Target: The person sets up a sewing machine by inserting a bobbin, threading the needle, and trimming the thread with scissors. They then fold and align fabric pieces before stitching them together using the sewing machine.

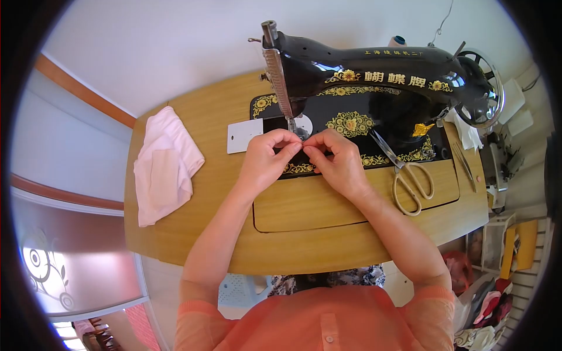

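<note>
- In front of the sewing machine [319, 61], close by its presser bar [291, 124]: left hand [266, 159] and right hand [338, 162], fingertips meeting.
- Grip, left: thumb and forefinger pressed together. Grip, right: likewise. Whatever they may pinch: too small to tell.
- Progress, as judged: fine two-handed handling at the machine's needle end, under way and seemingly unfinished.
- Done: machine standing upright on the wooden counter [310, 251]; pale plate [240, 137] with holes, jutting left from the machine's bed.
- Not in use: pink cloth [170, 169], folded, left of the machine, well apart from both hands.
- Scissors [400, 165], one pair, cream handles, before the machine's right half, points over its bed.
- Tweezers [466, 166], right of the machine.
- Crumpled white piece [468, 134], by the machine's right end.
- Spool [397, 41], behind the machine's arm.
- In the way: fingers covering the bar's lower end; scissors near the right forearm, a likely snag should that arm sweep away from the machine.
</note>
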The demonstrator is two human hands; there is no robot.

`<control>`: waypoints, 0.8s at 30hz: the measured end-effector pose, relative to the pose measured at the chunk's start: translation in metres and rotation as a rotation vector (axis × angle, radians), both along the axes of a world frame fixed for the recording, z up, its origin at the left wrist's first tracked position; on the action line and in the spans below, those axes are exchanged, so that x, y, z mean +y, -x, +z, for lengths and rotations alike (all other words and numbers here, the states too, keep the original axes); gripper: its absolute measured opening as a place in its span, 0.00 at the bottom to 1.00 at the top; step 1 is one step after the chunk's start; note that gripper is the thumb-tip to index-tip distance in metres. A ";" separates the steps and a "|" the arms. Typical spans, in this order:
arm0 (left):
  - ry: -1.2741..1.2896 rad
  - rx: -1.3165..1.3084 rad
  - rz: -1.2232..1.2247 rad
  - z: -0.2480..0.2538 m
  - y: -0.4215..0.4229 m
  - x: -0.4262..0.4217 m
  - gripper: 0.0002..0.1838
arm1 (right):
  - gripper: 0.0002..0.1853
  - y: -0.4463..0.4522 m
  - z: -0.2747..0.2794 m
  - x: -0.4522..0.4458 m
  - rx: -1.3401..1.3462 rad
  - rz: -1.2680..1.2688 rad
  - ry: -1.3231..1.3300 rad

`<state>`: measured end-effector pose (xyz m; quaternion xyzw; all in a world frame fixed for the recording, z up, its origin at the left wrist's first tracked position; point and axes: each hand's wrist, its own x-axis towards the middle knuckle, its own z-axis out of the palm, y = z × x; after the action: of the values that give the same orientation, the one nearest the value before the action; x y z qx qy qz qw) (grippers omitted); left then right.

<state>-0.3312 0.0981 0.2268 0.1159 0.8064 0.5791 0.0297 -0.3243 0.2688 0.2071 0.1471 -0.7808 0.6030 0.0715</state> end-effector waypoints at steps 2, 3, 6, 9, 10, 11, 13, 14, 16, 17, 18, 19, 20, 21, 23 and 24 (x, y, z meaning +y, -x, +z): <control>0.001 0.010 0.004 -0.001 0.000 0.001 0.04 | 0.05 0.001 -0.002 -0.001 0.016 -0.019 -0.011; 0.007 -0.004 0.000 0.000 -0.001 0.001 0.05 | 0.04 0.001 -0.003 -0.001 0.023 -0.031 -0.016; 0.012 -0.016 -0.015 0.002 -0.001 0.001 0.07 | 0.03 0.001 -0.004 -0.001 0.038 -0.032 -0.007; -0.001 0.012 -0.029 0.003 -0.001 0.003 0.08 | 0.04 0.002 -0.005 0.001 0.080 -0.005 -0.057; 0.002 0.004 -0.034 0.004 -0.002 0.002 0.09 | 0.04 0.002 -0.005 0.001 0.072 -0.006 -0.055; 0.005 -0.003 -0.039 0.005 -0.002 0.002 0.09 | 0.04 0.002 -0.005 0.001 0.064 -0.006 -0.053; -0.018 -0.018 -0.040 0.003 -0.001 0.001 0.09 | 0.04 0.002 -0.005 0.001 0.060 -0.010 -0.056; -0.030 -0.025 -0.040 0.003 -0.001 0.000 0.09 | 0.04 0.002 -0.005 0.001 0.064 -0.014 -0.061; -0.023 -0.028 -0.014 0.002 0.000 0.001 0.08 | 0.04 0.001 -0.005 0.000 0.055 -0.024 -0.049; -0.020 -0.030 -0.002 0.002 0.000 0.001 0.07 | 0.04 0.001 -0.003 0.000 0.043 -0.030 -0.032; -0.020 -0.028 0.010 0.001 0.000 0.001 0.07 | 0.04 0.001 -0.003 -0.001 0.031 -0.037 -0.015; -0.019 -0.026 0.022 0.001 0.000 0.001 0.06 | 0.04 0.001 -0.004 -0.001 0.048 -0.034 -0.037; -0.018 -0.024 0.033 0.000 0.000 0.002 0.06 | 0.04 0.002 -0.004 0.000 0.065 -0.032 -0.058; -0.005 -0.016 0.033 0.000 0.000 0.002 0.06 | 0.05 0.002 -0.005 0.000 0.082 -0.030 -0.080; 0.022 0.003 0.032 0.000 -0.001 0.002 0.06 | 0.05 0.002 -0.004 0.000 0.073 -0.035 -0.088; 0.028 0.006 0.031 0.000 -0.001 0.003 0.06 | 0.05 0.002 -0.004 0.000 0.069 -0.037 -0.092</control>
<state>-0.3303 0.1007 0.2268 0.1049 0.8162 0.5678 0.0198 -0.3261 0.2690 0.2031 0.1562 -0.8075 0.5595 0.1027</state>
